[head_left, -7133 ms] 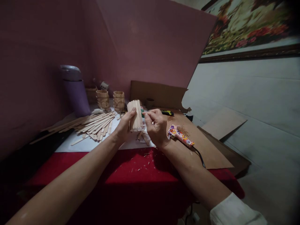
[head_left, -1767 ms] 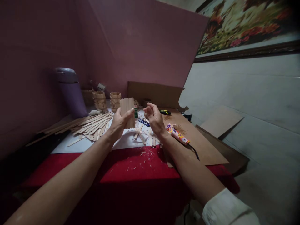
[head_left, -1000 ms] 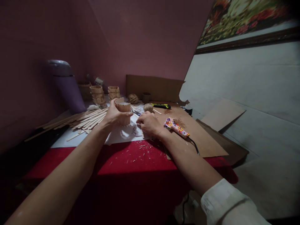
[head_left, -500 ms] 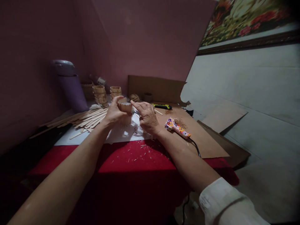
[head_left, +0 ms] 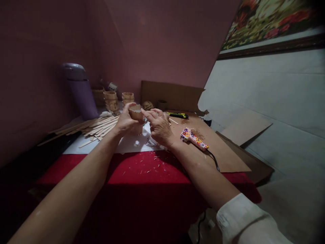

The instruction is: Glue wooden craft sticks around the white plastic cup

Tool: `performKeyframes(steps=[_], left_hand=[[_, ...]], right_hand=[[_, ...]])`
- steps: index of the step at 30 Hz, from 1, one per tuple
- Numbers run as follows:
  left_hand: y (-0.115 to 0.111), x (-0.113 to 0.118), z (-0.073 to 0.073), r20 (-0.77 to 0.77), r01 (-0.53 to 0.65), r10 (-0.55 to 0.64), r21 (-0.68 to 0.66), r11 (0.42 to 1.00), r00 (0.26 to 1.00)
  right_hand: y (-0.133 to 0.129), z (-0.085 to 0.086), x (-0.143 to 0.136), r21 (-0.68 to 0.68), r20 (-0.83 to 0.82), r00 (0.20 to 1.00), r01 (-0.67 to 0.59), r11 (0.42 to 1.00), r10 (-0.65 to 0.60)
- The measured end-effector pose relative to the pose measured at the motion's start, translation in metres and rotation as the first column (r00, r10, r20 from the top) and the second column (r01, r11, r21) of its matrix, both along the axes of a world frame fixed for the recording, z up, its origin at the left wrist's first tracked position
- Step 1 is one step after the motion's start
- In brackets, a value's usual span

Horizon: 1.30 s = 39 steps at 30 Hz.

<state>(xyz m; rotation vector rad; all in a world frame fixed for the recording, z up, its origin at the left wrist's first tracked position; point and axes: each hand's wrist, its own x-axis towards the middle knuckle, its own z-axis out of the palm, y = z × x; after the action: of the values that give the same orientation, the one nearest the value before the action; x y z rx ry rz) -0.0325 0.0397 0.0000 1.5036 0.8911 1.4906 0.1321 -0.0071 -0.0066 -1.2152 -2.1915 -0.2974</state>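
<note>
Straight ahead at twelve o'clock, nearest us, one red cloth [head_left: 122, 179] carries scattered splinters, too many to count. At one o'clock we have one flowered glue gun [head_left: 195, 139] with one black cord [head_left: 214, 159], lying on one flat cardboard sheet [head_left: 228, 159]. At twelve, over one white paper [head_left: 127, 145], our left hand [head_left: 124, 122] grips one stick cup [head_left: 137, 116] between thumb and fingers. Our right hand [head_left: 159, 128] stretches its fingers to the cup's rim; we cannot tell whether they pinch anything. At eleven fans one heap of flat sticks [head_left: 105, 125], overlapping too much to count. At one, beyond the glue gun, lie one box cutter [head_left: 179, 115] and one loose stick [head_left: 173, 121] near it. Farther off at twelve sit one ball of twine [head_left: 147, 105] and one brown roll [head_left: 161, 104]; toward eleven stand two banded cups [head_left: 111, 101] and one purple flask [head_left: 81, 95]. Behind the roll rises one cardboard strip [head_left: 175, 93].
</note>
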Motion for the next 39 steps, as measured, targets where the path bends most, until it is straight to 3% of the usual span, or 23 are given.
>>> performKeyframes(steps=[9,28,39], left_hand=[[0.000,0.000,0.000,0.014,0.001,-0.001,0.003,1.000,1.000],[-0.001,0.000,0.001,0.010,-0.010,0.009,0.008,1.000,1.000],[0.003,-0.002,0.002,-0.044,-0.010,0.011,0.030,0.999,0.999]], right_hand=[[0.004,-0.002,0.000,-0.020,-0.114,0.993,-0.024,1.000,0.021],[0.005,-0.002,0.001,-0.059,-0.164,0.986,-0.021,0.998,0.011],[0.017,0.029,-0.005,0.050,-0.132,0.991,0.027,0.998,-0.021]])
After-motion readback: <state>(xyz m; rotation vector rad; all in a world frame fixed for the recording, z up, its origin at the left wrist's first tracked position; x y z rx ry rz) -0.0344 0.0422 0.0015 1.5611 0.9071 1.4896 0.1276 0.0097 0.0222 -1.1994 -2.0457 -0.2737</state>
